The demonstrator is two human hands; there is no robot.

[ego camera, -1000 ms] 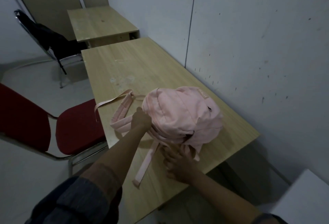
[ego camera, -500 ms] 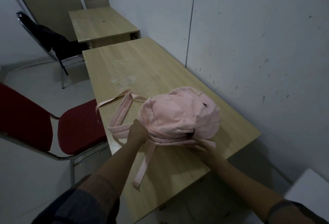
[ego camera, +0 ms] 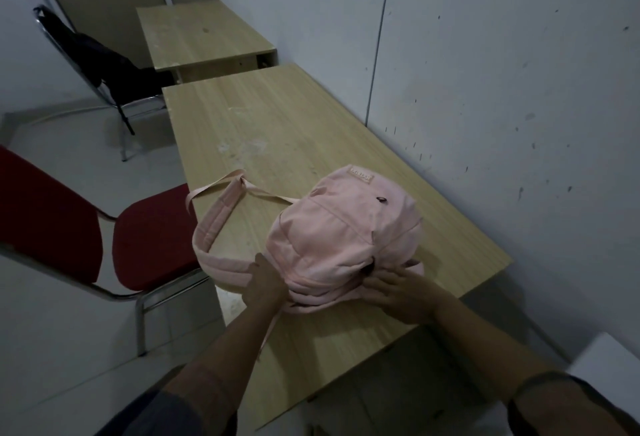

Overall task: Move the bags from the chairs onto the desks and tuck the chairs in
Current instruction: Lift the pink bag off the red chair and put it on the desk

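Red chair (ego camera: 152, 238) sits at left, pulled out from the near worktop (ego camera: 277, 131), seat bare. Left hand (ego camera: 264, 285) closed on pink backpack (ego camera: 343, 241) at its strap base. Backpack lies on worktop w/ one strap (ego camera: 216, 224) looping over the left edge. Right hand (ego camera: 401, 292) fingers curled onto bag's near bottom edge, gripping it.

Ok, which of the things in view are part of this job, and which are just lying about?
Part of the job:
pink backpack, under both hands
near desk
red chair, not tucked in
black chair with something dark on it
far desk

Just there:
white surface at lower right
wall
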